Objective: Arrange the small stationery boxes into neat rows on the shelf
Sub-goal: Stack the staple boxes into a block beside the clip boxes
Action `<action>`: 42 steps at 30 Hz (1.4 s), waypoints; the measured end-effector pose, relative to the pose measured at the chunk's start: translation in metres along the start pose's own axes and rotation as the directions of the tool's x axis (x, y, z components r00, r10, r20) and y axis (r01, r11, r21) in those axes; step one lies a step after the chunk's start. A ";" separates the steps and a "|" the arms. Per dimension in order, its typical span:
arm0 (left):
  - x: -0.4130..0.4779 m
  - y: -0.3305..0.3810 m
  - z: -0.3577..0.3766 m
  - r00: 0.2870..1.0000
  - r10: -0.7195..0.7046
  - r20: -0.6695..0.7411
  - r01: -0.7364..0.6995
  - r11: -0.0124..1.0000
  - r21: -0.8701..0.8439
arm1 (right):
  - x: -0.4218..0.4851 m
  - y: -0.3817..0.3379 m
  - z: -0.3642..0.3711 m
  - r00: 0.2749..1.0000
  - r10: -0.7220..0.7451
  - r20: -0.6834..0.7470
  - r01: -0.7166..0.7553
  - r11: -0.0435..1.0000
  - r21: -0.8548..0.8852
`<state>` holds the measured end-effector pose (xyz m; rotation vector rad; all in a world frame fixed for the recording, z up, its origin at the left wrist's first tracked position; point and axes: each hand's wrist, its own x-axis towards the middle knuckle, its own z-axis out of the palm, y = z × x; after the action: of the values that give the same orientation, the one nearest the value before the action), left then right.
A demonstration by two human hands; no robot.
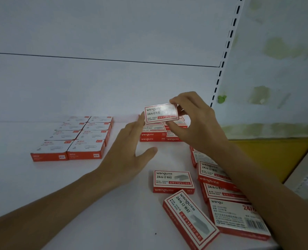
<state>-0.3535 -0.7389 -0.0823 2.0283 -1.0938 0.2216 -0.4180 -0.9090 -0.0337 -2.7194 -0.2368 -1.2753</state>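
While the small red-and-white cardboard staple box (161,112) hangs tilted just over the far stack (152,137) of like boxes: step in hand looks to be the setting-down of this one box onto that stack, at the back of the white metal shelf (77,195)
Right hand (198,127): fingers pinch the box's right end, thumb below and the others on top
Left hand (131,150): fingers straight and spread, holding nothing; tips lie by the box's left edge, touching or not I cannot tell
Next move: probably lower the box flat, square its edges to the stack with the left hand as a stop; let go lightly so nothing shifts
Loose boxes (173,180): several lie askew at near right, not yet in rows; much of the task remains
Left group (74,139): orange-and-white boxes in two tidy rows, well apart from the stack
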 end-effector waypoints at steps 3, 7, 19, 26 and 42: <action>0.001 -0.006 -0.002 1.000 0.021 -0.002 -0.021 0.996 0.089 | 0.002 0.002 -0.004 0.999 0.037 0.014 -0.037 0.999 -0.015; -0.002 -0.012 0.000 0.980 0.033 0.198 -0.086 0.959 0.269 | 0.005 0.017 -0.014 0.990 0.139 -0.039 -0.142 0.986 -0.082; -0.001 -0.009 -0.001 0.959 0.022 0.281 -0.110 0.947 0.302 | -0.007 0.049 0.008 0.814 0.489 0.313 -0.478 0.871 -0.117; -0.001 -0.009 0.000 0.961 0.025 0.276 -0.109 0.950 0.294 | -0.009 0.048 0.010 0.726 0.538 0.429 -0.542 0.831 -0.124; -0.003 -0.001 -0.002 0.964 -0.022 0.266 -0.074 0.936 0.344 | -0.004 0.046 0.013 0.702 0.522 0.484 -0.518 0.841 -0.155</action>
<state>-0.3549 -0.7355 -0.0831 2.4168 -1.3233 0.1697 -0.4016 -0.9522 -0.0473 -2.7645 0.4760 -0.3857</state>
